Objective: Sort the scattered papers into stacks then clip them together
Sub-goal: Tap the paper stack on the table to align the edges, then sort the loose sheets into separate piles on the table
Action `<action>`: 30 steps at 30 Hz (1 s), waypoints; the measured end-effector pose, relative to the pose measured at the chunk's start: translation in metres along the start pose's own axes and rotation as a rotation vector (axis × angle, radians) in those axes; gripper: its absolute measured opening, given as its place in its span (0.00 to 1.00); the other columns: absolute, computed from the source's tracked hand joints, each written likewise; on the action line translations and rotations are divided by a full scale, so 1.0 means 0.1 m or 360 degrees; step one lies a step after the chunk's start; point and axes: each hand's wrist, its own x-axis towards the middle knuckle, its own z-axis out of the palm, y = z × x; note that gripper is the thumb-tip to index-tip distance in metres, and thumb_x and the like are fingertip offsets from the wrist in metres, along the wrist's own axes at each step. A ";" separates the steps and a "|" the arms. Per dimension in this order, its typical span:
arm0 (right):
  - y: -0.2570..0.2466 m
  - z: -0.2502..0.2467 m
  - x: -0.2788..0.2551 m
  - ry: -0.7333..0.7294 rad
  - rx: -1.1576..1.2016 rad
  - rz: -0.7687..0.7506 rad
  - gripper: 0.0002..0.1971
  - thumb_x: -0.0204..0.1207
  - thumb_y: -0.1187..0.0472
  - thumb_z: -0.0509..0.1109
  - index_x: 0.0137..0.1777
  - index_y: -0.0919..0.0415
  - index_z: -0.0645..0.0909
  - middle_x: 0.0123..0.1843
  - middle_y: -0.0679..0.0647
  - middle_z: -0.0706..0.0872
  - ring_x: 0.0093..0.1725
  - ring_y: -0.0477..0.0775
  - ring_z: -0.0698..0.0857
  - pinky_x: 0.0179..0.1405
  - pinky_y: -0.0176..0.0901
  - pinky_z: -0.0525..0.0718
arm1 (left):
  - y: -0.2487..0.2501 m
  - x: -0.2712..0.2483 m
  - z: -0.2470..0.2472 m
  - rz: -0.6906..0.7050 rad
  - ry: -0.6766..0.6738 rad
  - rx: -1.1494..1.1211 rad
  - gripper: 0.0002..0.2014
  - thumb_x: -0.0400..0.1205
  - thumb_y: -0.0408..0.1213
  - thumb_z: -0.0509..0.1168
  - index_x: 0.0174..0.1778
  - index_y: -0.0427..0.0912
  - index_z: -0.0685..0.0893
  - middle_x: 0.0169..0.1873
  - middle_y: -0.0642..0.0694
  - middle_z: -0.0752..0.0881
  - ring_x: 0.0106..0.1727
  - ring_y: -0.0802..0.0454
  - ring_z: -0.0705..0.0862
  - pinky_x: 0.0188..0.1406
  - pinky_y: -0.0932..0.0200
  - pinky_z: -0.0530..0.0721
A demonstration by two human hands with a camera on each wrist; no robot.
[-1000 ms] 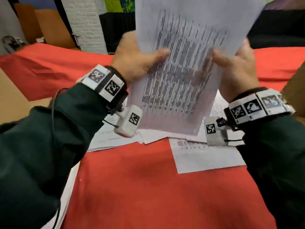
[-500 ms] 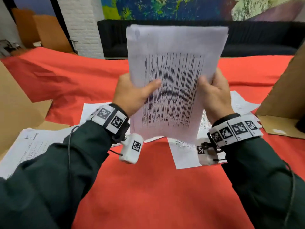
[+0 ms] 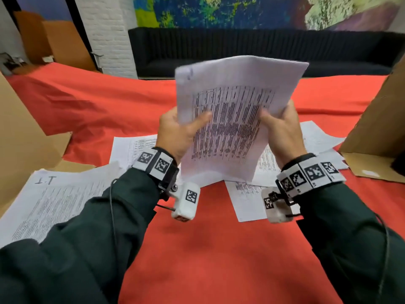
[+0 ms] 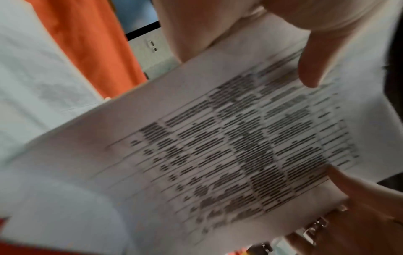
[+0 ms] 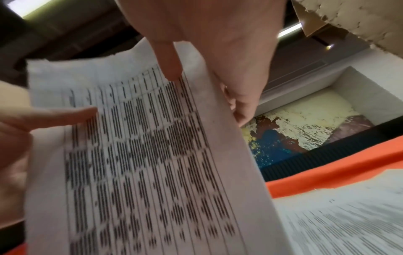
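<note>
A stack of printed sheets [image 3: 230, 119] stands upright above the red tablecloth, held between both hands. My left hand [image 3: 179, 132] grips its left edge, thumb on the printed face. My right hand [image 3: 280, 128] grips its right edge the same way. The left wrist view shows the printed page [image 4: 218, 146] with my left thumb [image 4: 314, 69] on it. In the right wrist view the same page [image 5: 141, 155] fills the frame under my right thumb [image 5: 167, 62]. Loose sheets [image 3: 247, 198] lie on the cloth below the stack. No clip is in view.
A larger pile of papers [image 3: 54, 205] marked by hand lies at the left on a cardboard flap. Cardboard boxes stand at the left edge [image 3: 19, 132] and at the right [image 3: 377, 119]. More sheets [image 3: 317, 137] lie by the right box. A black sofa [image 3: 241, 49] runs behind the table.
The held stack has come down from close to the camera to just above the table, and its top now leans slightly right. Both hands kept their grip.
</note>
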 end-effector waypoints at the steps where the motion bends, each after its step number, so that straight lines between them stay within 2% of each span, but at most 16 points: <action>1: 0.10 0.01 -0.02 -0.0032 -0.0073 0.0037 0.17 0.73 0.58 0.70 0.63 0.52 0.79 0.61 0.52 0.91 0.61 0.54 0.90 0.66 0.64 0.86 | -0.09 -0.03 -0.01 -0.0056 0.0001 0.0039 0.08 0.78 0.37 0.80 0.49 0.49 0.90 0.43 0.57 0.95 0.49 0.59 0.93 0.54 0.59 0.88; 4: 0.34 0.02 -0.01 -0.0067 -0.0251 0.0072 0.17 0.77 0.60 0.67 0.66 0.54 0.82 0.62 0.51 0.91 0.62 0.54 0.90 0.67 0.66 0.86 | -0.29 -0.04 -0.03 -0.0137 0.0089 0.0213 0.05 0.80 0.42 0.79 0.44 0.51 0.89 0.37 0.56 0.91 0.36 0.62 0.87 0.41 0.65 0.87; 6: 0.44 0.02 0.01 -0.0026 -0.0238 0.0125 0.15 0.78 0.61 0.66 0.63 0.53 0.84 0.60 0.52 0.92 0.61 0.57 0.90 0.66 0.67 0.86 | -0.39 -0.05 -0.03 -0.0171 0.0084 0.0336 0.08 0.81 0.45 0.77 0.42 0.46 0.88 0.34 0.50 0.87 0.31 0.56 0.82 0.32 0.62 0.83; 8: 0.49 0.05 0.01 0.0019 -0.0193 0.0188 0.14 0.76 0.61 0.66 0.60 0.54 0.85 0.58 0.53 0.92 0.60 0.59 0.90 0.65 0.68 0.86 | -0.49 -0.08 0.00 -0.0203 0.0066 0.0378 0.10 0.82 0.46 0.76 0.39 0.46 0.87 0.31 0.51 0.86 0.29 0.55 0.82 0.31 0.62 0.81; 11: 0.55 0.14 0.04 0.0055 -0.0163 0.0323 0.19 0.70 0.62 0.64 0.61 0.55 0.85 0.57 0.53 0.92 0.57 0.59 0.91 0.62 0.67 0.88 | -0.56 -0.10 0.11 -0.0303 0.0157 0.0398 0.11 0.82 0.49 0.76 0.38 0.49 0.86 0.30 0.53 0.87 0.28 0.56 0.84 0.26 0.62 0.81; 14: 0.54 0.21 0.05 0.0144 -0.0191 0.0389 0.24 0.64 0.63 0.61 0.61 0.57 0.84 0.54 0.55 0.91 0.55 0.61 0.90 0.60 0.68 0.89 | -0.57 -0.03 0.18 -0.0322 0.0191 0.0419 0.15 0.82 0.51 0.76 0.47 0.40 0.89 0.28 0.56 0.83 0.29 0.54 0.81 0.33 0.64 0.78; 17: 0.47 0.19 0.08 0.0147 -0.0196 0.0381 0.20 0.67 0.63 0.64 0.60 0.56 0.84 0.54 0.54 0.92 0.54 0.59 0.91 0.58 0.65 0.90 | -0.41 0.04 0.11 -0.0332 0.0176 0.0476 0.16 0.83 0.47 0.75 0.51 0.35 0.89 0.29 0.53 0.82 0.27 0.53 0.79 0.27 0.64 0.77; 19: 0.39 0.19 0.10 0.0046 -0.0204 0.0363 0.13 0.70 0.64 0.67 0.54 0.56 0.83 0.50 0.54 0.92 0.49 0.58 0.91 0.49 0.56 0.90 | -0.19 0.07 -0.05 -0.0287 0.0151 0.0482 0.12 0.82 0.43 0.76 0.49 0.37 0.89 0.33 0.48 0.86 0.28 0.54 0.82 0.26 0.62 0.81; 20: 0.37 0.18 0.11 -0.0044 -0.0234 0.0374 0.08 0.73 0.67 0.68 0.50 0.56 0.82 0.45 0.55 0.91 0.44 0.59 0.89 0.41 0.50 0.87 | -0.08 0.12 -0.23 -0.0249 0.0170 0.0482 0.09 0.82 0.41 0.77 0.50 0.38 0.90 0.35 0.48 0.87 0.27 0.58 0.83 0.27 0.64 0.82; 22: 0.38 0.17 0.13 -0.0320 -0.0334 0.0453 0.08 0.77 0.70 0.69 0.45 0.55 0.81 0.39 0.57 0.89 0.37 0.58 0.85 0.33 0.43 0.76 | 0.19 0.16 -0.68 -0.0261 0.0224 0.0506 0.11 0.80 0.41 0.78 0.54 0.40 0.91 0.42 0.50 0.91 0.31 0.66 0.87 0.34 0.69 0.87; 23: 0.41 0.17 0.13 -0.0473 -0.0425 0.0497 0.08 0.79 0.70 0.70 0.44 0.55 0.81 0.40 0.58 0.89 0.37 0.57 0.85 0.34 0.43 0.75 | 0.31 0.18 -0.99 -0.0319 0.0264 0.0483 0.17 0.77 0.45 0.81 0.56 0.39 0.91 0.47 0.48 0.92 0.39 0.62 0.91 0.44 0.64 0.91; 24: 0.46 0.16 0.13 -0.0618 -0.0582 0.0541 0.06 0.79 0.68 0.71 0.45 0.55 0.82 0.43 0.59 0.91 0.40 0.57 0.85 0.37 0.44 0.76 | 0.43 0.15 -1.29 -0.0413 0.0300 0.0442 0.24 0.73 0.49 0.84 0.58 0.37 0.91 0.52 0.45 0.93 0.49 0.53 0.93 0.55 0.53 0.93; 25: 0.53 0.17 0.12 -0.0752 -0.0781 0.0584 0.04 0.79 0.66 0.73 0.46 0.57 0.84 0.46 0.59 0.91 0.44 0.56 0.86 0.40 0.46 0.78 | 0.55 0.07 -1.60 -0.0526 0.0296 0.0364 0.32 0.68 0.50 0.87 0.62 0.35 0.90 0.58 0.41 0.92 0.58 0.45 0.92 0.64 0.41 0.90; 27: 0.67 0.21 0.10 -0.0975 -0.1140 0.0650 0.04 0.78 0.63 0.77 0.50 0.59 0.85 0.49 0.60 0.89 0.48 0.57 0.85 0.45 0.48 0.81 | 0.69 -0.13 -2.19 -0.0722 0.0203 0.0242 0.44 0.60 0.45 0.89 0.72 0.34 0.85 0.70 0.33 0.86 0.68 0.39 0.86 0.74 0.31 0.81; 29: 0.79 0.28 0.08 -0.1106 -0.1283 0.0694 0.07 0.77 0.63 0.79 0.52 0.61 0.86 0.49 0.59 0.88 0.46 0.57 0.84 0.43 0.46 0.81 | 0.76 -0.47 -2.61 -0.0961 0.0261 0.0345 0.42 0.63 0.39 0.84 0.74 0.31 0.82 0.74 0.27 0.81 0.65 0.37 0.85 0.70 0.29 0.83; 30: 0.83 0.33 0.07 -0.1152 -0.1323 0.0679 0.07 0.77 0.63 0.79 0.52 0.62 0.86 0.48 0.58 0.87 0.44 0.55 0.83 0.40 0.44 0.80 | 0.75 -0.62 -2.77 -0.1094 0.0312 0.0434 0.36 0.65 0.37 0.82 0.71 0.30 0.84 0.71 0.25 0.83 0.58 0.37 0.89 0.62 0.31 0.88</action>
